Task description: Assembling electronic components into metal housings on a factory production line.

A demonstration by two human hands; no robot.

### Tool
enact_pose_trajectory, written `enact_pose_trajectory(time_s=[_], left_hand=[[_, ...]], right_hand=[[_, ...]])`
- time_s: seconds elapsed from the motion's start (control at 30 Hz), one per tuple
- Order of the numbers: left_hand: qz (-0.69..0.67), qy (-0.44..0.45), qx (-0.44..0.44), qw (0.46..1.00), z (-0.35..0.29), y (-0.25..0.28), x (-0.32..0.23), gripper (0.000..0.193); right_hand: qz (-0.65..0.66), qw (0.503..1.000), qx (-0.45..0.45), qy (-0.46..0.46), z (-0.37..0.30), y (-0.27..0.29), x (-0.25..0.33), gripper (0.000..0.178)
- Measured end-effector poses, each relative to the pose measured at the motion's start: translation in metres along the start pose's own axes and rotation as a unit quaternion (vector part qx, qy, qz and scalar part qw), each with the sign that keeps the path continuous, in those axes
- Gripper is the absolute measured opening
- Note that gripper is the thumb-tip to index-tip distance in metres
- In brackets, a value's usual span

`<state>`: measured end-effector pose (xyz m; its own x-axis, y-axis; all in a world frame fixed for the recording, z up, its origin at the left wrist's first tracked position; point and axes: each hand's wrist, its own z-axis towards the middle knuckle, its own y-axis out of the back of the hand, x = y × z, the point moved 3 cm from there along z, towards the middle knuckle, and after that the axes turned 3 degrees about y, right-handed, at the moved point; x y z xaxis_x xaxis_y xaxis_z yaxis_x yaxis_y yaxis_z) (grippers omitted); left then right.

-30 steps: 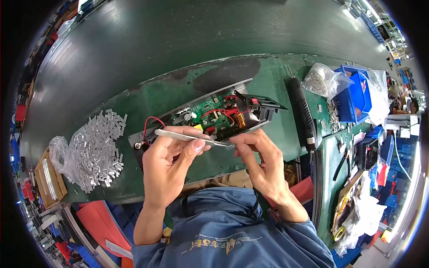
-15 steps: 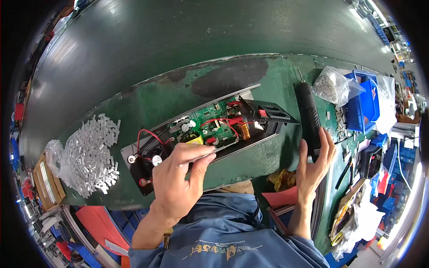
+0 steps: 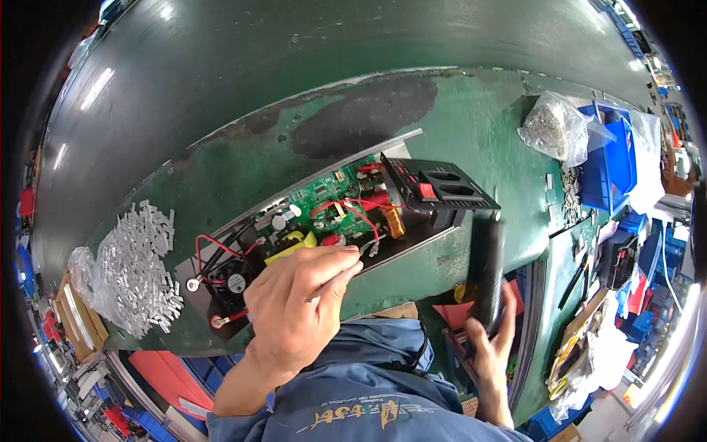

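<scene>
My left hand [image 3: 298, 306] is closed in a pinch on a thin pale metal strip, mostly hidden by the fingers. It hovers over the near side of an open electronic unit [image 3: 412, 254], a long metal channel holding a green circuit board [image 3: 320, 193], red wires, a yellow-wrapped part and a copper coil [image 3: 395, 223]. The unit's black end panel [image 3: 445, 184], with a red switch, leans tilted at its right end. My right hand [image 3: 495, 346] is closed round the lower part of a black electric screwdriver [image 3: 486, 269], its tip toward that panel.
On the left lies a pile of small clear plastic pieces [image 3: 140, 269] spilling from a bag, beside a cardboard box [image 3: 82, 313]. At the right are a blue bin [image 3: 607, 166], a plastic bag of small metal parts [image 3: 554, 129] and scattered hardware [image 3: 571, 195].
My right hand has grasped the screwdriver and brought it off the bench, nearer and left toward the unit. My left hand still pinches the strip, nearly in place.
</scene>
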<state>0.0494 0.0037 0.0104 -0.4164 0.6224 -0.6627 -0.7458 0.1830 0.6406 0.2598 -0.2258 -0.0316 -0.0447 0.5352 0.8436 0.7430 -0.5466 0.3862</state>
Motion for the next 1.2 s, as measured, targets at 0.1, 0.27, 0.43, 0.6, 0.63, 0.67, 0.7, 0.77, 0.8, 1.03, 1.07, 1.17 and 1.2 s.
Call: enact_pose_trajectory(time_s=[0.1, 0.27, 0.43, 0.6, 0.63, 0.67, 0.7, 0.77, 0.8, 1.03, 1.07, 1.17, 1.2], left_hand=[[0.005, 0.001, -0.007, 1.0, -0.002, 0.003, -0.002, 0.023], [-0.02, 0.01, 0.018, 1.0, -0.003, 0.002, -0.002, 0.014], [-0.016, 0.012, 0.013, 1.0, -0.005, -0.004, -0.001, 0.013], [0.005, -0.014, -0.012, 1.0, -0.003, -0.004, 0.0, 0.02], [0.005, -0.014, -0.009, 1.0, -0.002, -0.003, 0.0, 0.021], [0.006, -0.015, -0.015, 1.0, -0.002, -0.003, 0.0, 0.021], [0.007, -0.005, -0.01, 1.0, -0.003, -0.002, -0.001, 0.021], [0.018, -0.01, -0.009, 1.0, -0.002, 0.0, -0.001, 0.022], [0.035, -0.015, -0.006, 0.999, -0.002, 0.002, -0.002, 0.023], [0.035, -0.005, -0.009, 0.999, -0.005, 0.001, -0.003, 0.022], [0.041, -0.006, -0.009, 0.999, -0.004, 0.001, -0.005, 0.022], [0.039, -0.013, 0.001, 0.999, -0.002, -0.001, -0.005, 0.02], [0.042, -0.011, 0.001, 0.999, -0.003, -0.002, -0.003, 0.02]], right_hand=[[0.168, 0.965, 0.154, -0.131, -0.032, -0.014, -0.025, 0.06], [0.0, 0.966, 0.251, -0.058, -0.049, -0.046, -0.019, 0.059], [0.002, 0.966, 0.251, -0.067, -0.044, -0.046, -0.006, 0.052], [0.024, 0.961, 0.274, -0.007, -0.044, -0.041, -0.018, 0.047], [0.025, 0.961, 0.276, 0.001, -0.044, -0.041, -0.018, 0.048], [0.023, 0.96, 0.278, 0.006, -0.043, -0.042, -0.017, 0.048], [0.023, 0.962, 0.271, 0.006, -0.043, -0.044, -0.016, 0.047], [0.023, 0.965, 0.259, 0.031, -0.042, -0.047, -0.012, 0.042], [0.006, 0.968, 0.25, -0.006, -0.043, -0.05, -0.013, 0.071], [0.081, 0.95, 0.286, -0.093, -0.044, -0.047, -0.012, 0.085], [0.084, 0.949, 0.29, -0.091, -0.042, -0.046, -0.011, 0.085], [0.165, 0.933, 0.299, -0.114, -0.041, -0.046, -0.013, 0.084], [0.165, 0.932, 0.302, -0.115, -0.04, -0.049, -0.014, 0.084]])
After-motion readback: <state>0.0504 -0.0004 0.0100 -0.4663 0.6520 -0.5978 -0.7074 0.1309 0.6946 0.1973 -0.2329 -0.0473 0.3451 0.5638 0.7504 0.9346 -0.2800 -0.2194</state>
